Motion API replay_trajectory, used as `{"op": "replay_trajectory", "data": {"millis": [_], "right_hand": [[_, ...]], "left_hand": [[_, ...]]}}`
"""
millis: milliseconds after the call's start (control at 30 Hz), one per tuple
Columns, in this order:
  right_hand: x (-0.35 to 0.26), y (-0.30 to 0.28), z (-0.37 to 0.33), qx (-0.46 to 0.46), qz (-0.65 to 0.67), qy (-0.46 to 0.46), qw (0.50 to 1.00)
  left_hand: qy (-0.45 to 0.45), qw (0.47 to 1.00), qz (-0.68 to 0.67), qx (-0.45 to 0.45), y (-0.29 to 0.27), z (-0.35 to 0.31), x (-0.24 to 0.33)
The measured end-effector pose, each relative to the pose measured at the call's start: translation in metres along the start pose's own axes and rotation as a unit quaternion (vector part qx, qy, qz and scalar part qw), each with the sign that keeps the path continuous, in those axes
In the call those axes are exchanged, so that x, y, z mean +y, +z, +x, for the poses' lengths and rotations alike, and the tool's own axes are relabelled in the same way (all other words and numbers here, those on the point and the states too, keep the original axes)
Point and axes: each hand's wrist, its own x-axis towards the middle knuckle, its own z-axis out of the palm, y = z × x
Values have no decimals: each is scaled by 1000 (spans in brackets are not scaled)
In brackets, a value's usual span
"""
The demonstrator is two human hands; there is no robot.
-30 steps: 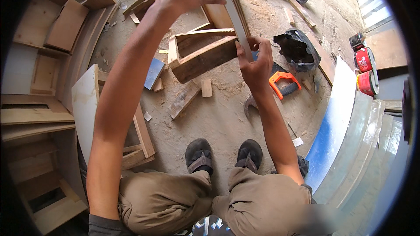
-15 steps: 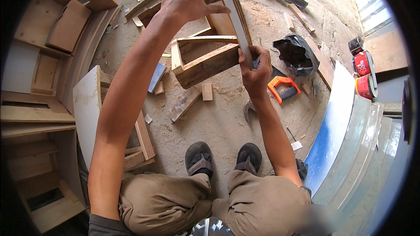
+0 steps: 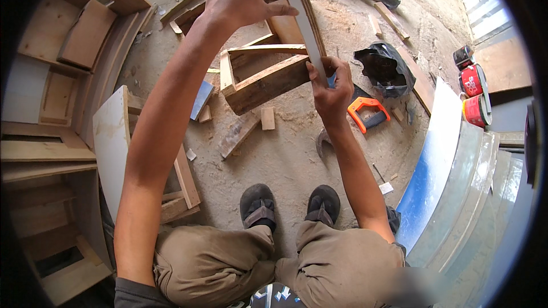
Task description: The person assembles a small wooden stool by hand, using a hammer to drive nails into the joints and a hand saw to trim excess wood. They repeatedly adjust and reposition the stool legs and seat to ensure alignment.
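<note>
Left hand (image 3: pixel 238 1): curled over the upper corner of a rough wooden frame (image 3: pixel 265 86), thumb laid out onto the top of a white strip (image 3: pixel 309 33). Right hand (image 3: pixel 333 92): closed narrowly on the strip's lower end, thumb and fingers pinching. White strip: lengthwise along the frame's right-hand side, in front of the person, above the floor (image 3: pixel 285 159). Handling, as judged: steady the corner from the left, align the strip with the board's edge from the lower end, check both ends before pressing. Edges: the frame's near plank angles down to the left; an orange-handled saw (image 3: pixel 368 115) lies just beyond the right wrist, its blade partly hidden. Room: best toward the sandals (image 3: pixel 258 205), short of the wood offcut (image 3: pixel 238 136) and small block (image 3: pixel 268 118); tighter leftward, by a white panel (image 3: pixel 109 137).
</note>
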Motion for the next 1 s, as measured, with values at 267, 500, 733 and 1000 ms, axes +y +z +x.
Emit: {"op": "replay_trajectory", "data": {"millis": [267, 500, 733, 1000], "right_hand": [[-9, -2, -2, 2, 24, 52, 998], [-6, -6, -9, 0, 17, 71, 997], [-16, -3, -5, 1, 34, 112, 993], [-6, -6, 2, -16, 36, 67, 997]], "left_hand": [[7, 1000, 4, 28, 2, -2, 2], [39, 997, 17, 69, 7, -7, 8], [28, 997, 17, 66, 6, -11, 11], [13, 999, 18, 43, 4, -12, 14]]}}
